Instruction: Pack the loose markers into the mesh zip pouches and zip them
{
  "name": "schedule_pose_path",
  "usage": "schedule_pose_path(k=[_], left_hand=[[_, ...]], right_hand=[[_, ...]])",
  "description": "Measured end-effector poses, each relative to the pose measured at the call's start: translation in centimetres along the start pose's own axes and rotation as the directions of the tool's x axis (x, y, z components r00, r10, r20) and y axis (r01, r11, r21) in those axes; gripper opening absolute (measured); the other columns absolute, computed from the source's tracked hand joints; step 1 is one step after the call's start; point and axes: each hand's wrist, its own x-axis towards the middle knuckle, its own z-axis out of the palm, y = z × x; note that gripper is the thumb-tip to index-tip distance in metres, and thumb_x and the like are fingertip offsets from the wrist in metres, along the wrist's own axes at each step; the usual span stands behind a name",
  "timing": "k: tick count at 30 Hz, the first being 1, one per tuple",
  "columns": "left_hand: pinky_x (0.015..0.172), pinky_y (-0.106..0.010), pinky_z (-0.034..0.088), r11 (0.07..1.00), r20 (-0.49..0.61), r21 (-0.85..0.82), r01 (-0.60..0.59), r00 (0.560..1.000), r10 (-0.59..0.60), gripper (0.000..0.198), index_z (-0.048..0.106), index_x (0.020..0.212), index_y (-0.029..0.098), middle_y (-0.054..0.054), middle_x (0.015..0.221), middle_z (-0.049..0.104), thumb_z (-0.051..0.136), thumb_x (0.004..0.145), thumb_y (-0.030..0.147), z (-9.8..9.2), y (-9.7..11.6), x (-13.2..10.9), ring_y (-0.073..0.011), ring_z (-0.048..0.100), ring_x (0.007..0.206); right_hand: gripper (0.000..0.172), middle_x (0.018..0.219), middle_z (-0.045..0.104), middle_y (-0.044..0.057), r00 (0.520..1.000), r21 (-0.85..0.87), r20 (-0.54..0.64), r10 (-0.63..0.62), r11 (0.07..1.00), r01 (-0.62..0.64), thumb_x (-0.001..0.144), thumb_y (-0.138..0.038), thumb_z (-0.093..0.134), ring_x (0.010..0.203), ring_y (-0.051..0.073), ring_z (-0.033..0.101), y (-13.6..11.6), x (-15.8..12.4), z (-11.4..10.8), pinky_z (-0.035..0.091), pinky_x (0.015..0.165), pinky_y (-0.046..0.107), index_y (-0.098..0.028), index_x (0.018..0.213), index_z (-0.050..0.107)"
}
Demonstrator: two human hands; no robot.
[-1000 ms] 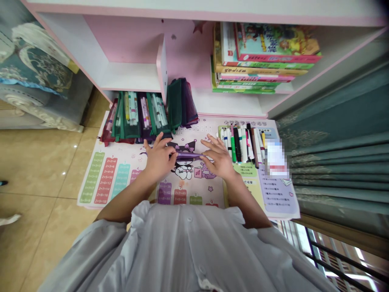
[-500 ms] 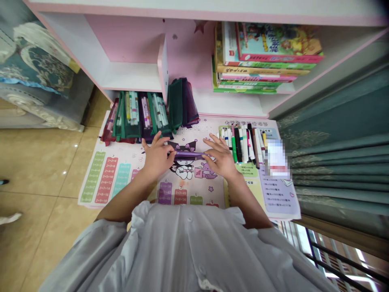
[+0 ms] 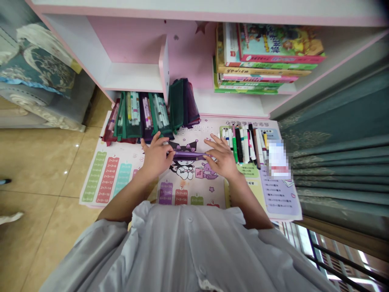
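Note:
My left hand pinches the left end of a narrow purple pencil pouch between thumb and index finger. The right end is in the pinch of my right hand, whose other fingers are spread. Held nearly edge-on, the pouch stretches between both hands above the cartoon-printed desk mat. Whether anything lies inside it, I cannot tell. Beyond my left hand lie several mesh pouches with markers in them. Close to the right hand, several loose markers lie in a row.
Dark green and purple pouches lean by the shelf divider. A stack of books sits on the shelf at the back right. A blurred white item lies right of the markers. A teal curtain hangs along the right side.
The purple pouch has tilted slightly, so a little more of its side shows. Both hands keep their pinch at its ends and have hardly moved.

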Motion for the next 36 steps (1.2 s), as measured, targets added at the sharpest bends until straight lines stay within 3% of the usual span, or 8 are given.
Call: schedule_pose_path(k=[6,36], left_hand=[[0.112,-0.08,0.012,0.999,0.004,0.037,0.036,0.999,-0.036,0.014,0.071,0.076,0.024,-0.005,0.133,0.064,0.063,0.087,0.026,-0.5,-0.2,-0.1,-0.0354,0.036,0.145],[0.112,-0.078,0.017,0.991,0.001,0.082,0.107,0.994,-0.107,0.012,0.073,0.078,0.025,-0.004,0.133,0.064,0.063,0.085,0.026,-1.5,-1.0,0.0,-0.0358,0.038,0.144]], right_hand=[[0.02,0.123,0.073,0.008,1.0,-0.01,-0.006,-0.015,1.0,0.015,0.093,-0.031,0.06,0.131,0.034,0.057,0.1,0.0,-0.1,0.044,0.112,0.058,-0.022,0.077,0.067],[0.019,0.124,0.073,0.008,1.0,-0.024,-0.006,-0.02,1.0,0.02,0.092,-0.029,0.059,0.131,0.033,0.058,0.3,0.0,-0.4,0.044,0.111,0.059,-0.022,0.076,0.065]])
